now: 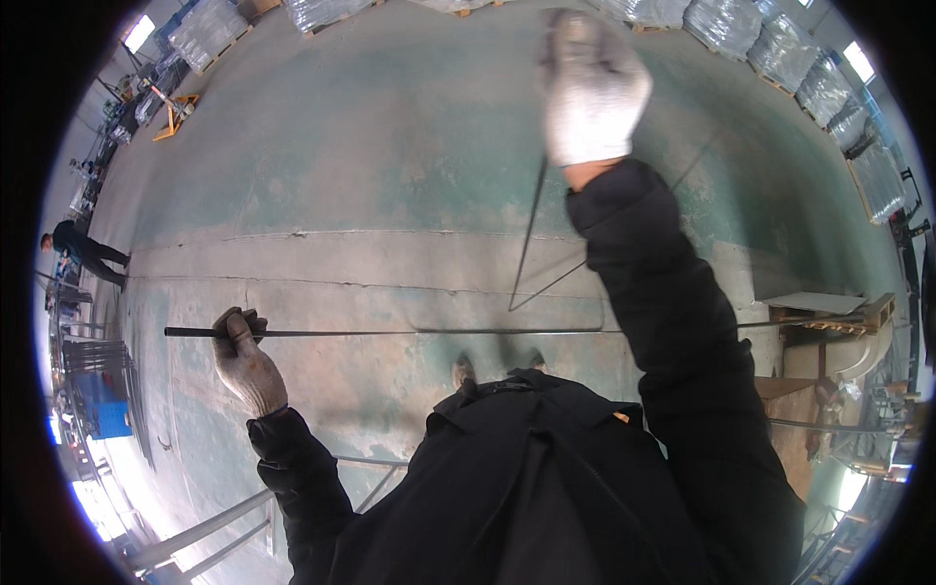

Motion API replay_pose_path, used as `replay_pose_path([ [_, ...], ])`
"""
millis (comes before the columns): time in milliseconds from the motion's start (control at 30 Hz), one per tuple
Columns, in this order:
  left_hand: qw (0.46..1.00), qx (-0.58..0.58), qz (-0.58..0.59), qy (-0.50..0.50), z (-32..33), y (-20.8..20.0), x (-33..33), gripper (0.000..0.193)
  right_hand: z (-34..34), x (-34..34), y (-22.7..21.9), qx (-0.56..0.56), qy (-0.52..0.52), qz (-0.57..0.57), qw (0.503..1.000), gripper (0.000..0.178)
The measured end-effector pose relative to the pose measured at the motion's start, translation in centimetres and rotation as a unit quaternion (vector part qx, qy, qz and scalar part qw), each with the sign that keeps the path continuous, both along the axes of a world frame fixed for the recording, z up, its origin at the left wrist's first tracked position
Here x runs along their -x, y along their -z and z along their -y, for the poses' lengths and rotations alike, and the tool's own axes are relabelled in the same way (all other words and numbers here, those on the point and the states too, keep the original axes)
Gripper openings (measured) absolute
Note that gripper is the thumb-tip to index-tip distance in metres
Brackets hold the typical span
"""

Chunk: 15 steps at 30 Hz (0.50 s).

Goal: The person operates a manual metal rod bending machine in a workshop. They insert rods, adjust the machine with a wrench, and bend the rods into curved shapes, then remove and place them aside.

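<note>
A long thin dark rod (361, 333) stretches across in front of my body from the left towards the right side. Near its thicker left end, my left hand (249, 366), in a whitish work glove, is closed around it. My right hand (590, 97), also gloved, is raised high and far ahead, smeared by motion, so its fingers are unclear. Below its wrist a thin dark bent piece (526, 239) comes to a sharp corner, one leg passing behind my right forearm. I cannot tell whether the right hand holds that piece.
Metal rails (219, 531) stand at lower left. At right are a wooden pallet (882, 317) and a brown carton (790, 409). Wrapped pallet loads (780, 54) line the far side. An orange pallet jack (174, 117) and another person (86, 249) are at left.
</note>
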State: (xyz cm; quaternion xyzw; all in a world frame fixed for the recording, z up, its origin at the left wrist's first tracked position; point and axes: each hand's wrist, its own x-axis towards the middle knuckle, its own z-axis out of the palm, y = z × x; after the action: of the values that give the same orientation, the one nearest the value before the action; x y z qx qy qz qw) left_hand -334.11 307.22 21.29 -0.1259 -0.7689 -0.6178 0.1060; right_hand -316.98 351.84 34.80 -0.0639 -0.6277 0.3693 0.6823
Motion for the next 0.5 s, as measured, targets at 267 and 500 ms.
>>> replay_pose_path([
  [267, 1.000, 0.017, 0.009, 0.015, -0.1, -0.8, -0.7, 0.030, 12.6, 8.6, 4.3, 0.341, -0.562, -0.188, 0.730, 0.030],
  [500, 0.993, -0.006, 0.003, 0.117, 3.0, 0.9, 1.1, 0.048, 27.0, 11.9, 3.5, 0.177, -0.430, 0.081, 0.882, 0.015],
])
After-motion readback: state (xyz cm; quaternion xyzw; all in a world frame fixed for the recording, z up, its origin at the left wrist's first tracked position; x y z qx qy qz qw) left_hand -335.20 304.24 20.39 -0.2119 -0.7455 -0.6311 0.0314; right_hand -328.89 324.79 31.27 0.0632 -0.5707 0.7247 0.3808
